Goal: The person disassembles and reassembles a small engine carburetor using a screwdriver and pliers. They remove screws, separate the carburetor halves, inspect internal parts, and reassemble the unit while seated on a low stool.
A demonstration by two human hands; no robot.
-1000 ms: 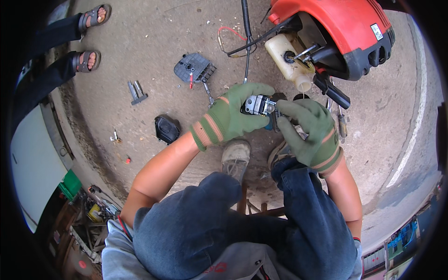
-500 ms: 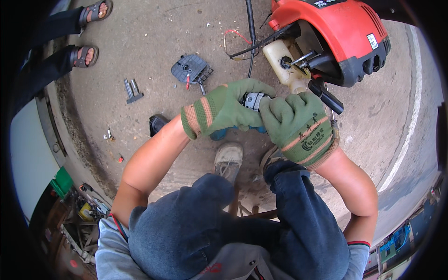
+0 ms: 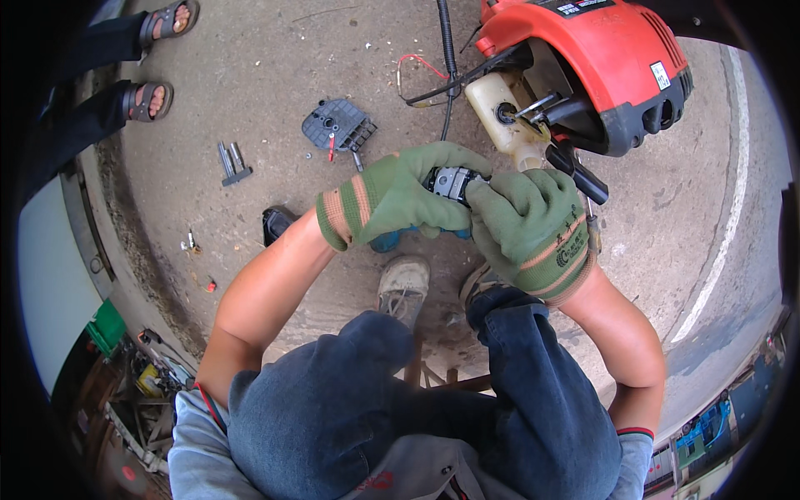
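Observation:
A small silver-and-black carburetor (image 3: 451, 182) is between my hands, above the ground in front of my knees. My left hand (image 3: 397, 193), in a green glove with a pinkish striped cuff, is closed round its left side. My right hand (image 3: 533, 232), gloved alike, has its fingers bent and pressed together at the carburetor's right end. Whatever small part those fingertips pinch there is hidden. To the right of and beyond my hands lies a red engine unit (image 3: 596, 58) with a whitish plastic tank (image 3: 493, 104).
On the concrete lie a grey plastic housing plate (image 3: 333, 123), a metal piece with two prongs (image 3: 233, 163) and small loose parts (image 3: 192, 242). A black corrugated hose (image 3: 448, 42) and red wire (image 3: 410, 58) run beside the engine. Another person's sandalled feet (image 3: 148, 100) stand at upper left.
My right hand has turned slightly and its fingers have shifted at the carburetor's right end, showing more of it. The left hand keeps its grip. The whole view has shifted slightly.

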